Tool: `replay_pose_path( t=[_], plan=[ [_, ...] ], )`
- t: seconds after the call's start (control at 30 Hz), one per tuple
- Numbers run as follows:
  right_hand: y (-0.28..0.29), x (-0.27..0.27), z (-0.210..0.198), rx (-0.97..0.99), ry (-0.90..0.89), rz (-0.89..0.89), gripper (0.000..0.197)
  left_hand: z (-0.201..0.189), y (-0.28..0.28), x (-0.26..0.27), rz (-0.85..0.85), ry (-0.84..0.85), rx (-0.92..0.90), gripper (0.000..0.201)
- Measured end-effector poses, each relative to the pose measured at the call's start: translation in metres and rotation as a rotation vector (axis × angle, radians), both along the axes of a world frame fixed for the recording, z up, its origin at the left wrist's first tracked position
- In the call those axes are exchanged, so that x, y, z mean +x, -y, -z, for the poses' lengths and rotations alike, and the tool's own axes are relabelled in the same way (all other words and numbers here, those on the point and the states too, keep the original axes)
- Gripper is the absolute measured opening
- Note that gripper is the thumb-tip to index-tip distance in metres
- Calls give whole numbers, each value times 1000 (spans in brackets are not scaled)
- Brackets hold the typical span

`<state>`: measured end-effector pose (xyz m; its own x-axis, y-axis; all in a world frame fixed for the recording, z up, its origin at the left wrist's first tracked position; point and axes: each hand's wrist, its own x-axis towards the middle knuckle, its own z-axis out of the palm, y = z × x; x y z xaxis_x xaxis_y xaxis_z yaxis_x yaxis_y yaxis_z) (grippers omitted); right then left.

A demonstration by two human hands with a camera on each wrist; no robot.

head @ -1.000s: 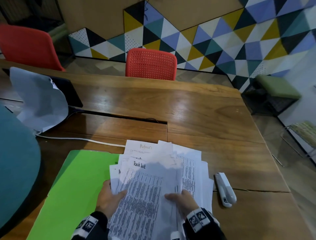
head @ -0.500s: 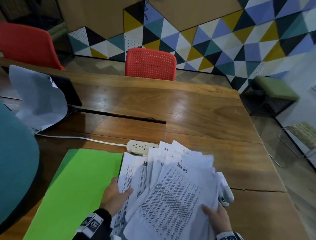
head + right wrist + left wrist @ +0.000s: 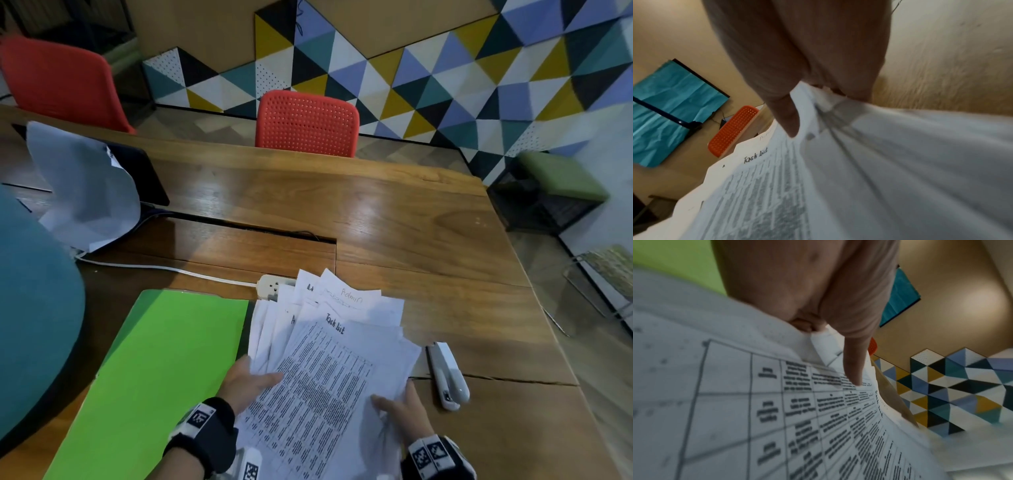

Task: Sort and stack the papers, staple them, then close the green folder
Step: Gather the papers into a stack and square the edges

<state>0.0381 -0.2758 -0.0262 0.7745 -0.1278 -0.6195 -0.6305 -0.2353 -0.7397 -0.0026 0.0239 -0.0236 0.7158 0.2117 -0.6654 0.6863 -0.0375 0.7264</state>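
A loose, fanned sheaf of printed papers [image 3: 329, 370] is held up over the table's near edge, its top sheet headed "Task list". My left hand [image 3: 251, 380] grips its left edge, thumb on top [image 3: 854, 369]. My right hand [image 3: 402, 407] grips its lower right edge, thumb over the sheets [image 3: 789, 116]. The green folder [image 3: 150, 377] lies open and flat to the left of the papers. A white stapler [image 3: 447, 375] lies on the table just right of the papers, untouched.
A white power strip [image 3: 272, 286] with its cord lies just behind the papers. A crumpled white sheet [image 3: 85, 185] leans on a dark screen at far left. A teal rounded shape [image 3: 30, 308] fills the left edge. Red chairs [image 3: 306, 123] stand behind the table [image 3: 394, 219].
The sheaf swung right and fanned out, then came partly back left. The power strip behind it and the whole stapler came into sight. Both hands kept their hold.
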Motion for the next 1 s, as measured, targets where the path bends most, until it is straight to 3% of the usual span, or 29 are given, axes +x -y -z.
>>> replay_pose_path(
  t=[0.13, 0.2, 0.27, 0.37, 0.43, 0.53, 0.63, 0.73, 0.9, 1.0],
  plan=[
    [-4, 3, 7, 35, 15, 42, 66, 10, -4, 1, 137, -36, -123, 124],
    [-7, 5, 7, 59, 27, -31, 62, 11, 2, 3, 182, -104, -119, 122],
    [-7, 5, 11, 33, 51, -105, 57, 10, 12, 7, 213, -89, 58, 96],
    [-1, 4, 20, -79, 22, -241, 58, -8, 23, 14, 301, 79, 400, 47],
    [9, 5, 23, -134, -5, -279, 74, -25, 22, 12, 296, 153, 320, 28],
    [7, 6, -8, 63, 84, -85, 111, -56, 10, -2, 217, 247, 5, 26],
    [5, 9, -35, 356, 159, -61, 102, -90, -13, -14, 235, 344, -153, 39],
    [-11, 8, -60, 555, 161, -67, 105, -106, -25, -17, 260, 363, -102, 59],
    [-45, 3, -95, 458, 344, -81, 51, -133, -2, -3, 295, 420, -126, 60],
    [-47, 0, -130, 396, 587, -11, 46, -149, 3, 3, 42, 550, -179, 39]
  ],
)
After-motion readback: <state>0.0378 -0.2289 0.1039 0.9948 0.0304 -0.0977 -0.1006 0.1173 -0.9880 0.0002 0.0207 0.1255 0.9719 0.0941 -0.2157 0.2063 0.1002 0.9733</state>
